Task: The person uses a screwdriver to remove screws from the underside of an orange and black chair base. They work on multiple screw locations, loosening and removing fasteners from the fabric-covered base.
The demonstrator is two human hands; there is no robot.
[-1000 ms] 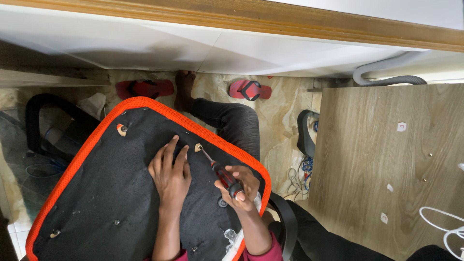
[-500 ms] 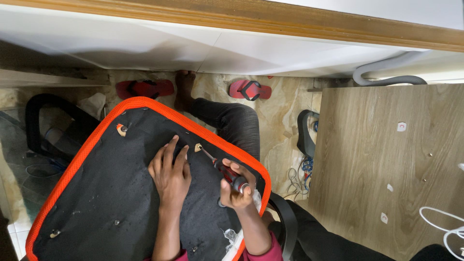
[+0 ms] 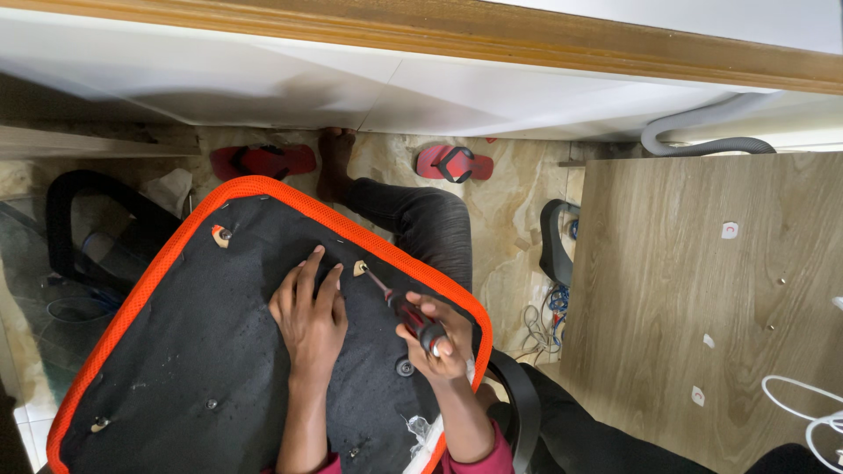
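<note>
Left hand [image 3: 309, 314]: laid flat, fingers spread, on the black underside of the seat [image 3: 189, 333].
Right hand [image 3: 436, 338]: closed around the screwdriver [image 3: 406, 313] handle near the seat's right edge.
Screwdriver tip: set at a hole [image 3: 359, 268]; the screw cannot be made out.
Seat: near corner cut off.

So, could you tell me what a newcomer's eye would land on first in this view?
Most striking is the black seat panel with a bright orange rim, lying underside up across the person's lap in the lower left. The left hand presses flat on it while the right hand grips a red-and-black screwdriver, tip at a hole. Two red sandals lie on the floor beyond.
</note>
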